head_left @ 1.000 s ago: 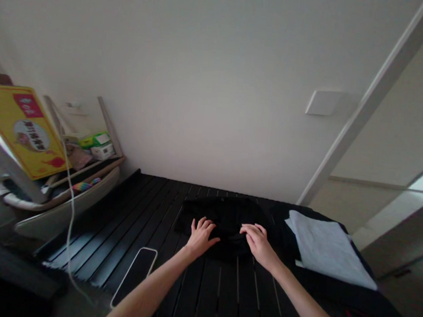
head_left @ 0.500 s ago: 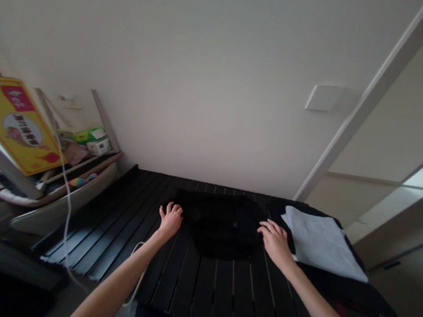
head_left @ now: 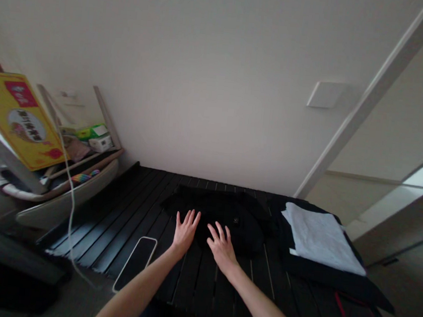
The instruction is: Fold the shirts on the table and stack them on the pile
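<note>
A black garment (head_left: pixel 228 215) lies bunched on the dark slatted table (head_left: pixel 139 211) near the wall. My left hand (head_left: pixel 184 230) rests flat at the garment's near edge with its fingers spread. Just to its right, my right hand (head_left: pixel 221 246) also lies flat with spread fingers at the near edge of the cloth. Neither hand grips anything. The two hands are close together, almost side by side.
A phone (head_left: pixel 135 263) lies dark-screen-up at the table's near left edge. A folded white cloth (head_left: pixel 319 238) lies on dark fabric (head_left: pixel 334 282) at the right. At the left stand a cluttered tray (head_left: pixel 61 199), a yellow box (head_left: pixel 16 120) and a hanging white cable (head_left: pixel 70 204).
Half a second ago my hands were wide apart at the garment's left and right sides. They have come together at its near edge, and the garment looks more bunched.
</note>
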A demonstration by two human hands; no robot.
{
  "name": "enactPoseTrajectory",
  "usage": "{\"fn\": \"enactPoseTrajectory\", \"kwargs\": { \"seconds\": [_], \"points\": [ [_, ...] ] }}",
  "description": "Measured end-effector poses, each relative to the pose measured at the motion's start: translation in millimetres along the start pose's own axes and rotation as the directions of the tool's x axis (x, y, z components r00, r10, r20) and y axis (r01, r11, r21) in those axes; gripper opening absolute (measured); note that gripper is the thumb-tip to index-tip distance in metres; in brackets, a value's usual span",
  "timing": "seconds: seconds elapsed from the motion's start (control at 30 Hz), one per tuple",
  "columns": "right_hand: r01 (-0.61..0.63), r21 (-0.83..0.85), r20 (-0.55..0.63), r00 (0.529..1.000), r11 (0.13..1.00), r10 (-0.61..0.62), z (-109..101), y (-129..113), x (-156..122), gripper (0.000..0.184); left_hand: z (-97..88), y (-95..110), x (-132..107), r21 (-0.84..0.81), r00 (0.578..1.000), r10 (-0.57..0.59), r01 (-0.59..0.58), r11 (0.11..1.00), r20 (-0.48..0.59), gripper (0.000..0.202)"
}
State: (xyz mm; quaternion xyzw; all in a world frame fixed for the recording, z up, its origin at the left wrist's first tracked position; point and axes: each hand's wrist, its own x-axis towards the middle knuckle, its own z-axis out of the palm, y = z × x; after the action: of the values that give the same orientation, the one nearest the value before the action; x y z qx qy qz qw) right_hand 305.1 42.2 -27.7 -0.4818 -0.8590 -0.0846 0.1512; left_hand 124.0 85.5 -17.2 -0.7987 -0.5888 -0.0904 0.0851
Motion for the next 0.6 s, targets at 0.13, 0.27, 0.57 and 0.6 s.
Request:
{"fn": "enactPoseTrajectory", "kwargs": {
  "seconds": [0.13, 0.27, 0.57, 0.6],
  "points": [
    [0.059, 0.048, -0.056, 0.997, 0.997, -0.056, -41, 10, -9, 0.029, -14.4, -31, 3, 0.066, 0.997, -0.081, 0.081, 0.995, -0.003, 0.072],
    [0.037, 0.082, -0.103, 0.994, 0.996, -0.028, -97, 34, -44, 0.036, -42.1, -61, 14, 0.095, 0.979, -0.186, 0.178, 0.979, 0.083, 0.068],
    [0.021, 0.174, -0.094, 0.996, 0.985, -0.005, -185, 101, -126, 0.029, -116.0, -95, 3, 0.137, 0.851, -0.399, 0.375, 0.917, 0.341, 0.063],
    [0.04, 0.194, -0.059, 0.998, 0.98, -0.029, -188, 101, -135, 0.031, -120.5, -96, -1, 0.134, 0.836, -0.378, 0.354, 0.925, 0.399, 0.062]
  ]
}}
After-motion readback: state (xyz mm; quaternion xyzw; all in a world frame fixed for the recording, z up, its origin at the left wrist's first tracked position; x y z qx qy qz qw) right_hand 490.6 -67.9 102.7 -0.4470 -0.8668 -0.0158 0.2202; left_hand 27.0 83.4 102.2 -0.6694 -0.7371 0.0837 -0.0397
